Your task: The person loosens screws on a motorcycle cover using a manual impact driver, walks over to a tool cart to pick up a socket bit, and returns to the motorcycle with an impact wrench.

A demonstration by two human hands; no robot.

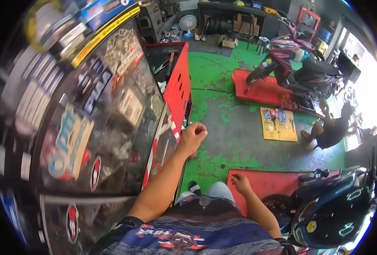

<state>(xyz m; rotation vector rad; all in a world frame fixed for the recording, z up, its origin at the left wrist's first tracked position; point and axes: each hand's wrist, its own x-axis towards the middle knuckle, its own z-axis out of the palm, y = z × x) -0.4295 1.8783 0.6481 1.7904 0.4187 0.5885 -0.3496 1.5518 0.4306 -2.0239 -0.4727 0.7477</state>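
Observation:
My left hand (pixel 192 138) is held forward over the floor, its fingers curled into a loose fist with nothing showing from it. It is close to the red-and-white striped edge of the glass display case (pixel 146 148), apart from it as far as I can see. Lower down, my right hand (pixel 241 183) hangs in front of a red lift platform (pixel 273 182); its fingers are loosely bent, partly apart, and no object shows in them. Blurred packaged parts and stickers fill the glass case at left.
Beyond the case stands a red tool cart (pixel 178 76) with a hammer (pixel 170 63) on top. A motorcycle (pixel 290 63) rests on a red lift (pixel 252 91). Flattened cardboard (pixel 279 132) lies before a seated person (pixel 335 127). A dark scooter (pixel 333 208) stands at right.

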